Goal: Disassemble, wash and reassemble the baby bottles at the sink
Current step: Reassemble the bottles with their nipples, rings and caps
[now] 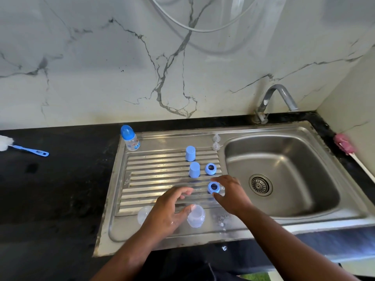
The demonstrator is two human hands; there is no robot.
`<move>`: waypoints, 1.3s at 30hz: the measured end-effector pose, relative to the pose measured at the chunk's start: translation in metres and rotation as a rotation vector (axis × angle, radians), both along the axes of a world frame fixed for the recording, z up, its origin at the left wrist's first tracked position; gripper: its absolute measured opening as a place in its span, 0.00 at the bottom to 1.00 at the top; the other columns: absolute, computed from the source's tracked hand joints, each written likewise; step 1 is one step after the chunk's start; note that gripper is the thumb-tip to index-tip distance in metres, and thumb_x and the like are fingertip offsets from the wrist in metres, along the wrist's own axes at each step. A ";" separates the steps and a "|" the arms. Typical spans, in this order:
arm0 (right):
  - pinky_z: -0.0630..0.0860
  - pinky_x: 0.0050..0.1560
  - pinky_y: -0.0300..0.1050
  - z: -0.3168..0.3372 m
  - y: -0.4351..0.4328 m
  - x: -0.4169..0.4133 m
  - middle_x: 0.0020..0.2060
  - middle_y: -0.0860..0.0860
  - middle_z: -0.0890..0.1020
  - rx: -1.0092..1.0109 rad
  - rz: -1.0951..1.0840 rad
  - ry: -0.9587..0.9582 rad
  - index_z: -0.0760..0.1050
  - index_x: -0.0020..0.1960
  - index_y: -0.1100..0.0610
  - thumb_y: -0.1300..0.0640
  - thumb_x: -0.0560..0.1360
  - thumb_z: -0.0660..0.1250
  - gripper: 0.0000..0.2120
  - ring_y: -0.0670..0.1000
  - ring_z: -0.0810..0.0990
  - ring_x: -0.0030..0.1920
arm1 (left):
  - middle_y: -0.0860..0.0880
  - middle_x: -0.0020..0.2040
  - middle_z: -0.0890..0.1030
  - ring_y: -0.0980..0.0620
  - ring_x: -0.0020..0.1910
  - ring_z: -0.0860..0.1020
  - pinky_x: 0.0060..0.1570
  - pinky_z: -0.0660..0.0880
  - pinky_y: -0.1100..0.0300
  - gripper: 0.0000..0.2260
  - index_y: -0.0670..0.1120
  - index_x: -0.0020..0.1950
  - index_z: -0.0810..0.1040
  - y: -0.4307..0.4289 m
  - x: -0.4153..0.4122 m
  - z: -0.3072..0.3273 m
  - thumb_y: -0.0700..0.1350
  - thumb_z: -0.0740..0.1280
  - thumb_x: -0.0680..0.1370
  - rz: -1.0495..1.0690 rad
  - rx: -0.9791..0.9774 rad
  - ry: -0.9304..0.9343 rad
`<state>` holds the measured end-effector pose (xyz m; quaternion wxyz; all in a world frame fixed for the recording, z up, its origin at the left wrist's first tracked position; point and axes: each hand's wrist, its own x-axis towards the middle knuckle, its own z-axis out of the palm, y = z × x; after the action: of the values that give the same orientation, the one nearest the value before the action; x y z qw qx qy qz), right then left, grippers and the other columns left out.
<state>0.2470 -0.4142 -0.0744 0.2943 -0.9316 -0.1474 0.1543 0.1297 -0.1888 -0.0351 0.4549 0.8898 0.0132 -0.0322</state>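
Several bottle parts lie on the steel drainboard [160,179]. My right hand [231,194] holds a blue screw ring [213,187] between thumb and fingers, low over the ribs. My left hand [169,211] hovers with relaxed, spread fingers, its thumb beside a clear bottle body [196,216]. A second clear bottle body [143,214] shows partly behind that hand. Further back stand two blue caps [190,153] [194,169], another blue ring [210,168] and two clear teats [216,137] [215,146]. One assembled bottle [130,138] with a blue cap stands at the drainboard's far left corner.
The sink basin [300,159] with its drain [260,184] lies to the right, under a metal tap [278,96]. A blue-handled bottle brush [26,149] rests on the black counter [60,189] far left. A pink brush [343,143] lies by the right wall.
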 end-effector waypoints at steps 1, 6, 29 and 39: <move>0.68 0.65 0.43 -0.002 0.004 0.002 0.67 0.47 0.75 -0.035 0.011 0.004 0.75 0.70 0.47 0.57 0.76 0.71 0.23 0.51 0.69 0.68 | 0.64 0.61 0.78 0.60 0.62 0.76 0.61 0.75 0.59 0.17 0.58 0.67 0.76 0.001 0.000 0.001 0.53 0.72 0.78 0.004 -0.005 -0.001; 0.66 0.70 0.50 -0.009 0.019 0.009 0.72 0.45 0.71 -0.234 0.071 -0.002 0.69 0.75 0.43 0.57 0.79 0.69 0.27 0.51 0.66 0.70 | 0.64 0.62 0.78 0.59 0.62 0.76 0.61 0.76 0.56 0.16 0.59 0.66 0.76 0.007 0.000 0.003 0.54 0.71 0.79 0.020 -0.011 -0.003; 0.75 0.50 0.53 0.035 0.014 -0.013 0.54 0.63 0.85 0.864 -0.152 0.808 0.81 0.60 0.63 0.45 0.85 0.56 0.24 0.58 0.81 0.50 | 0.67 0.64 0.75 0.59 0.67 0.73 0.65 0.68 0.64 0.26 0.61 0.70 0.73 -0.022 0.037 0.012 0.53 0.77 0.74 -0.056 0.015 -0.152; 0.74 0.39 0.44 0.025 0.013 0.029 0.44 0.58 0.85 0.900 -0.253 0.610 0.82 0.60 0.59 0.49 0.82 0.66 0.16 0.52 0.80 0.39 | 0.65 0.61 0.78 0.59 0.63 0.76 0.62 0.69 0.67 0.22 0.56 0.65 0.78 -0.008 0.064 0.005 0.52 0.78 0.73 0.002 0.012 -0.167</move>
<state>0.2763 -0.4016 -0.0493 0.7088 -0.6373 0.0060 0.3024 0.1938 -0.1973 -0.0296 0.4492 0.8921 -0.0237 0.0428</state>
